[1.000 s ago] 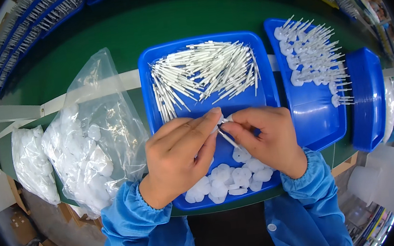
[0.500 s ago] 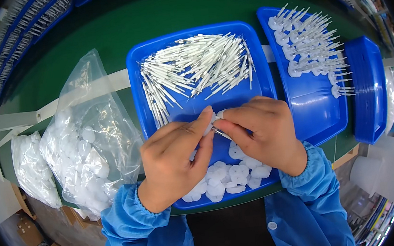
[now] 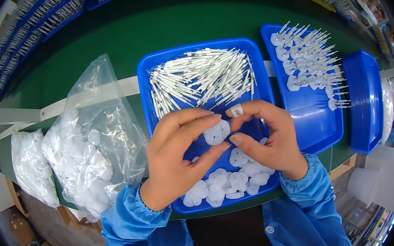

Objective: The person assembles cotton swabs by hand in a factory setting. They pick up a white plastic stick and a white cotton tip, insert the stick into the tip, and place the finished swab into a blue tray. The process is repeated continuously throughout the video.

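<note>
Between the thumb and fingers of my left hand (image 3: 182, 146) a translucent white plastic disc (image 3: 217, 133) with small holes is gripped, its flat face showing. Just right of it my right hand (image 3: 268, 137) has thumb and index finger parted, with nothing visible between them; a white band wraps the index finger. Both hands are over a blue tray (image 3: 144, 90). A pile of thin white sticks (image 3: 201, 74) with metal ends lies in its far part. Loose discs (image 3: 236, 179) of the same kind lie in its near part, under my hands.
A second blue tray (image 3: 314, 118) at right carries rows of discs with sticks standing in them (image 3: 303, 59). Stacked blue trays (image 3: 365, 100) stand beyond it. Plastic bags of discs (image 3: 78, 159) lie at left. Racked trays of sticks (image 3: 30, 44) line the far edge.
My fingers have spread apart from their close pinch. The disc now shows face-on in my left hand, and my right fingertips have come away from it. The view has shifted slightly.
</note>
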Motion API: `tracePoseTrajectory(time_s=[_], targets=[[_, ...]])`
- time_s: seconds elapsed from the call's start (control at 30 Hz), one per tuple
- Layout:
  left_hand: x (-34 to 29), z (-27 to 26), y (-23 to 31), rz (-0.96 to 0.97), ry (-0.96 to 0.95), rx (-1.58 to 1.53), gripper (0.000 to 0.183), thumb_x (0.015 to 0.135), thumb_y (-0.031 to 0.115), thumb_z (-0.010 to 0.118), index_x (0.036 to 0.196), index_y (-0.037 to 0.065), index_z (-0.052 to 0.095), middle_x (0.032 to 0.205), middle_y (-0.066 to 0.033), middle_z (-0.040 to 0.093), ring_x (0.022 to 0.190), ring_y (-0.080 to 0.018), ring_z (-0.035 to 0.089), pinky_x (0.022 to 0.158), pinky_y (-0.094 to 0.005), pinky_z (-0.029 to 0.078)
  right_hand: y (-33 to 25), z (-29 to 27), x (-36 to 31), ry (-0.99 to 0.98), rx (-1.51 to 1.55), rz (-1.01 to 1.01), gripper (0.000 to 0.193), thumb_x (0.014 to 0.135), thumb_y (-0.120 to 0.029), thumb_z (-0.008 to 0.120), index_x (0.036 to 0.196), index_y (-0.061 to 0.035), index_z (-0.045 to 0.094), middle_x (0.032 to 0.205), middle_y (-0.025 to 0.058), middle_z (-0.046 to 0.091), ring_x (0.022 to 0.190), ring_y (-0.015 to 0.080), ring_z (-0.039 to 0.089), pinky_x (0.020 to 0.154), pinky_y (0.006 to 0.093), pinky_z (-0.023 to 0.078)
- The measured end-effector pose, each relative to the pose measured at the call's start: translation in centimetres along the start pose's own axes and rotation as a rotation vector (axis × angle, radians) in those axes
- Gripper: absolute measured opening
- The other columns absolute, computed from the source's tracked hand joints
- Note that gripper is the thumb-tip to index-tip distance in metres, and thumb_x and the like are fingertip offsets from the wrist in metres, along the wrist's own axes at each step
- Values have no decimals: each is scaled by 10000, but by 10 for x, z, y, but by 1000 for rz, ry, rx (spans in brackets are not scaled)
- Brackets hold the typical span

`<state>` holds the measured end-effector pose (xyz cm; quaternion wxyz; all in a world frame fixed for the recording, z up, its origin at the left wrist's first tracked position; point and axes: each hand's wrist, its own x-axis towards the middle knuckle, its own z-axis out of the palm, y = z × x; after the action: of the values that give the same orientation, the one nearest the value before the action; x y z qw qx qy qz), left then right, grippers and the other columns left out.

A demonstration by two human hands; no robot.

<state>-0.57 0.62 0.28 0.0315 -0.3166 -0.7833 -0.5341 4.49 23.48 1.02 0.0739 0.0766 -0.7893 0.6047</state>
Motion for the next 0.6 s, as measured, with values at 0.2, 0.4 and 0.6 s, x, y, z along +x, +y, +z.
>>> tracePoseTrajectory(time_s=[0.2,0.4,0.6], targets=[[1,2,2,91,-5,33,515,751,39,985,1234,21,805,1290,-148,743,1095,-267,754,876,-338,625,6,3,-5,-20,-42,-16,344,906,5,868,1221,3,728,955,90,810,876,162,790,792,305,615],[3,3,-2,175,-30,20,559,721,49,985,1247,21,796,1271,-149,772,1077,-296,758,891,-380,604,5,-1,-5,-61,269,264,211,962,4,828,1133,0,705,941,55,786,860,86,742,748,263,588],[2,2,1,209,-58,49,565,718,43,974,1257,36,805,1285,-144,766,1080,-299,750,901,-384,599,-4,2,-11,-51,418,251,230,976,41,786,1172,-14,681,955,29,770,886,101,742,775,270,582]])
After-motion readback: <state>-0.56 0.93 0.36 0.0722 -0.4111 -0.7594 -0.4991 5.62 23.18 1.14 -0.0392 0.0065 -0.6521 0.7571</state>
